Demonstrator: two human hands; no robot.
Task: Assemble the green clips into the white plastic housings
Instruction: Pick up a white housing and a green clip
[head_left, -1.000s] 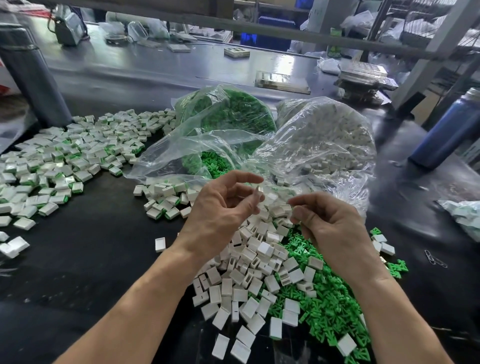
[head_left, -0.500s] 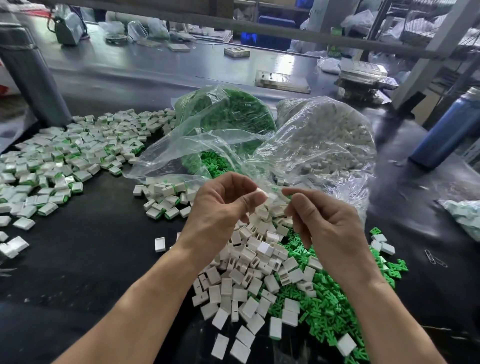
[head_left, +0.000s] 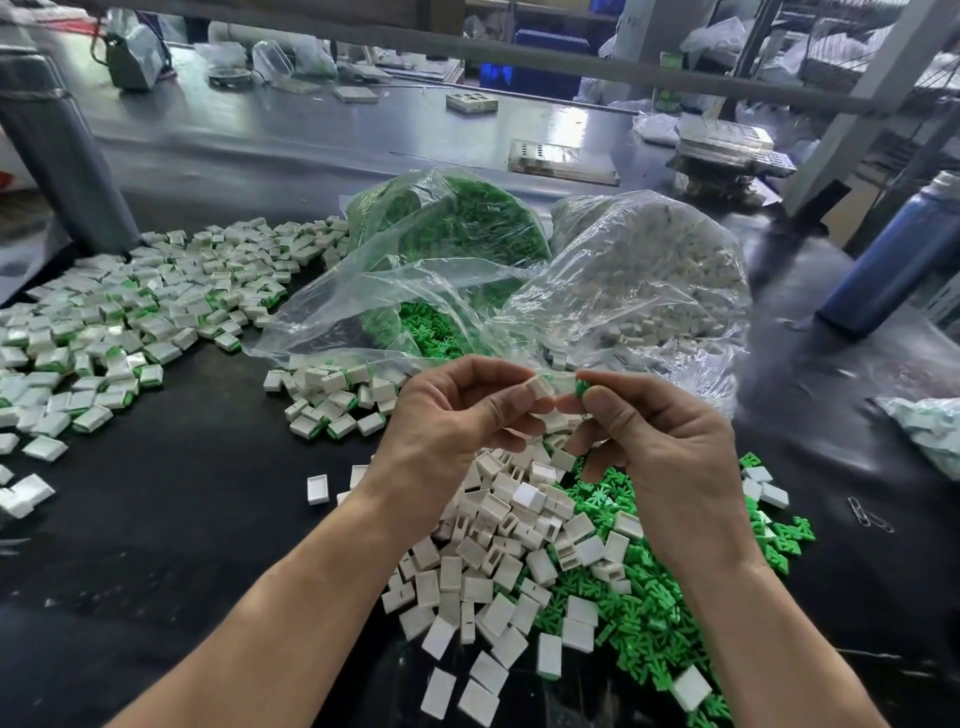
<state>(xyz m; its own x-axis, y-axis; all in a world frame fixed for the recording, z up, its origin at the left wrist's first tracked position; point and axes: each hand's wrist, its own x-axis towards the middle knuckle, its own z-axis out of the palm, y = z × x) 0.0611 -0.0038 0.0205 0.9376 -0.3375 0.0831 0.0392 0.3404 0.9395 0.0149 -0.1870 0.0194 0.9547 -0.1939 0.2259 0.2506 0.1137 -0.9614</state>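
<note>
Left hand (head_left: 457, 415) is pinching a white housing (head_left: 537, 388) by its sides, right hand (head_left: 660, 441) is pinching a green clip (head_left: 582, 387) right beside its opening, above the loose pile. Both are looking tiny, light, stiff and probably slippery, so fingertip edge grips are working best.

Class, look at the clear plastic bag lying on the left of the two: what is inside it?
The left bag is packed with loose green clips, some spilling toward its open mouth. Crumpled, glaring plastic hides the lower layers, so whether anything else lies beneath cannot be seen.
</note>
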